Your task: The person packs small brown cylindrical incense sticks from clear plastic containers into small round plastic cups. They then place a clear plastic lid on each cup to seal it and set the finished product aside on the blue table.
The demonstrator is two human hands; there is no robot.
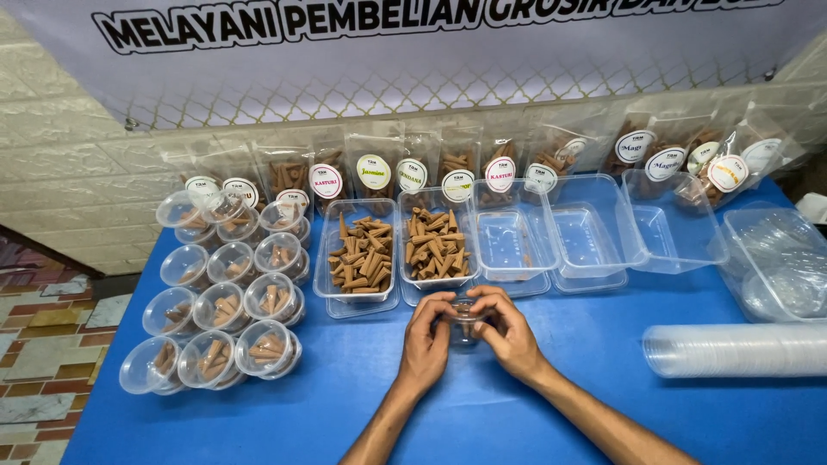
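A blue-covered table (362,405) is shown from above, backed by a pale brick wall hung with a white printed banner (431,52). Along the far edge a row of clear plastic pouches of brown incense cones with round labels (448,168) is propped upright. In front of the row, five rectangular clear plastic trays are set side by side: the two on the left (357,255) (435,245) are filled with brown cones, and the three on the right (594,232) are seen bare or almost so. At the left, a block of small round clear lidded cups holding cones (224,301) is arranged in rows. At the right, a sleeve of stacked clear cups (741,350) is laid on its side, its long axis running left to right, with a clear tub (775,258) beyond it.

At the near centre, one small round clear plastic cup (465,317) is held between both hands, just short of the second cone tray. The left hand (428,337) is curled against its left side and the right hand (508,331) against its right side, fingertips meeting over the rim. Both hands are thus equally close to the cup, closed narrowly around it. The cone trays lie directly beyond the grip, towards the far side. Whether the cup is lidded cannot be told.
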